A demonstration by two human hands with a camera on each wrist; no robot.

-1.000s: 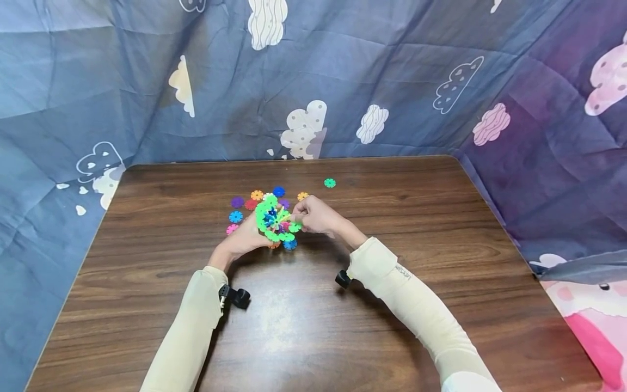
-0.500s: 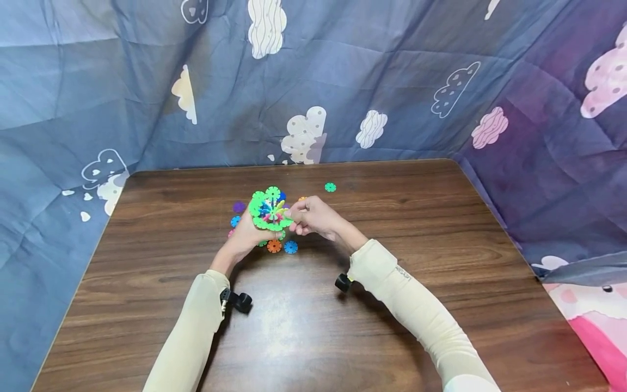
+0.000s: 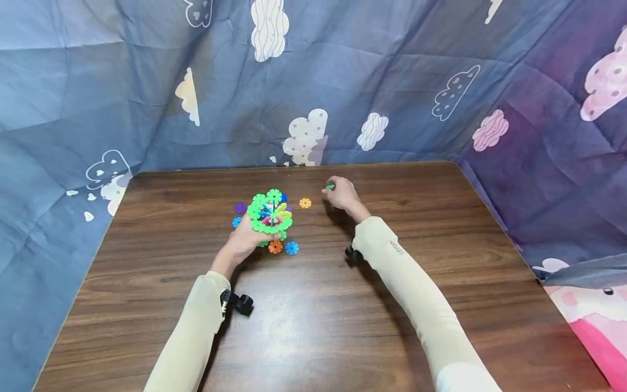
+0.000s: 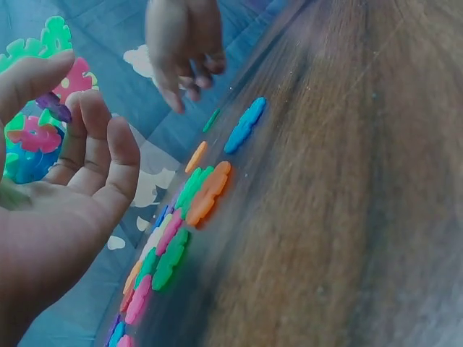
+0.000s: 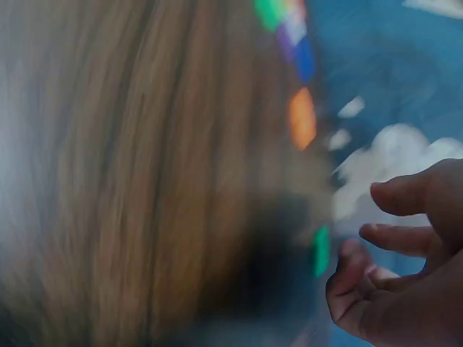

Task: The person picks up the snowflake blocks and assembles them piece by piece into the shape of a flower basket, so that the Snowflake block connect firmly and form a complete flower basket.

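My left hand [image 3: 247, 235] holds a built-up cluster of interlocking plastic snowflake discs [image 3: 271, 220], with bright green ones round its outside and pink, yellow and blue ones within. The left wrist view shows the thumb and fingers curled about the cluster [image 4: 43, 137], well above the table. Over at the far side of the table, my right hand [image 3: 341, 193] reaches down over a lone green snowflake disc [image 3: 330, 187]. Seen from the right wrist, thumb and forefinger stand apart, and the green disc [image 5: 321, 251] lies just beyond the fingertips on the wood.
Loose snowflake discs lie under and around the left hand, among them an orange one [image 3: 275, 246], a blue one [image 3: 292, 248] and a purple one [image 3: 240, 208]. A yellow-orange disc [image 3: 305, 203] lies between the hands. A cloud-patterned cloth [image 3: 235, 109] hangs behind the wooden table [image 3: 313, 326].
My right hand has left the cluster and moved right and away to the lone green disc. The left hand has tilted the cluster and still holds it in about the same place.
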